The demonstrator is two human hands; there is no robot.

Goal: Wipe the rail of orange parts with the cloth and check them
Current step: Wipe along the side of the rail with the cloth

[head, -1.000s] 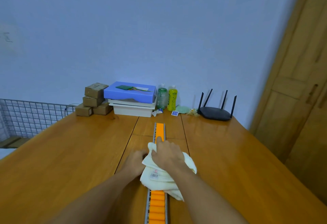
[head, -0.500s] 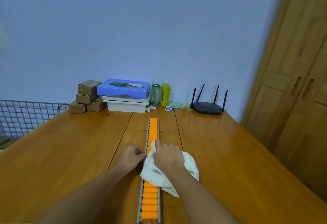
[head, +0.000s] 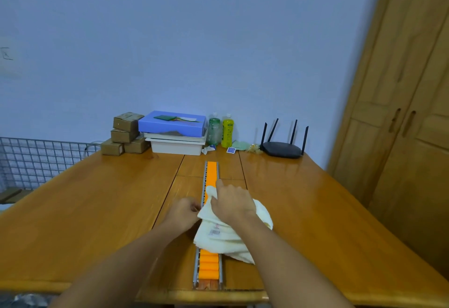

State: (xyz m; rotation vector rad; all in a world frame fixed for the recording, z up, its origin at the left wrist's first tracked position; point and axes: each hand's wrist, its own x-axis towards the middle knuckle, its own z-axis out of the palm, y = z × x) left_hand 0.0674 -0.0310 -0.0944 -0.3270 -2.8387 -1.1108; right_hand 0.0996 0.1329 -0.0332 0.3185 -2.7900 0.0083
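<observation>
- We see the rail [head: 195, 262] of orange parts [head: 209, 266] lying on the table [head: 92, 210]. It runs from the middle of the near edge straight toward the far edge.
- The cloth [head: 220, 236], cream and bunched, sits across the rail about midway. Orange parts show on both sides of it.
- The right hand [head: 232, 204] rests on top of the cloth. Its index finger [head: 220, 184] is straight and points along the rail, and the other fingers bend down into the cloth.
- The left hand [head: 183, 211] is just left of the rail, with curled fingers whose tips meet the cloth's left edge. We cannot tell whether they pinch cloth or rail.
- Along the far edge stand cardboard boxes [head: 125, 132], a blue box [head: 170, 125] on white trays [head: 176, 146], two bottles [head: 227, 130] and a router [head: 281, 148].
</observation>
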